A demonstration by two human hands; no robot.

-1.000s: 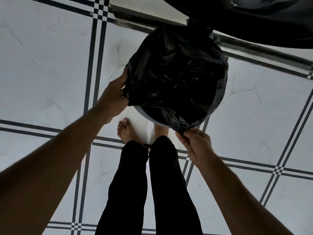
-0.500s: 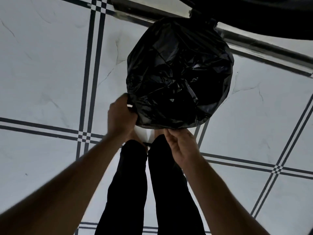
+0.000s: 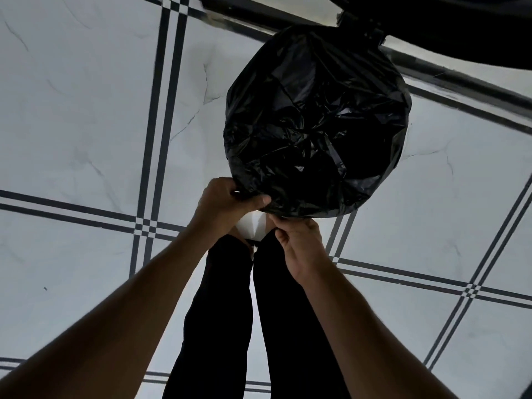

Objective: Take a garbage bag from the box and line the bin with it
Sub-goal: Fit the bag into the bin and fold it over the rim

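Observation:
A black garbage bag [image 3: 316, 125] is spread over the round mouth of the bin, its crinkled plastic sagging inside. Only a small white patch of the bin [image 3: 253, 227] shows below the bag's near edge. My left hand [image 3: 227, 205] grips the bag's edge at the near left of the rim, thumb over the plastic. My right hand [image 3: 299, 243] pinches the bag's near edge just right of it, fingers curled under the fold. The box of bags is not in view.
The bin stands on a white marble-pattern tiled floor [image 3: 86, 125] with dark double lines. My legs in black trousers [image 3: 218, 326] stand right below the bin. A dark object [image 3: 460, 27] and a metal strip [image 3: 460, 82] cross the top right.
Both hands have come together at the near edge of the rim. The bag's edge now covers the near side of the bin, and less of the white bin shows.

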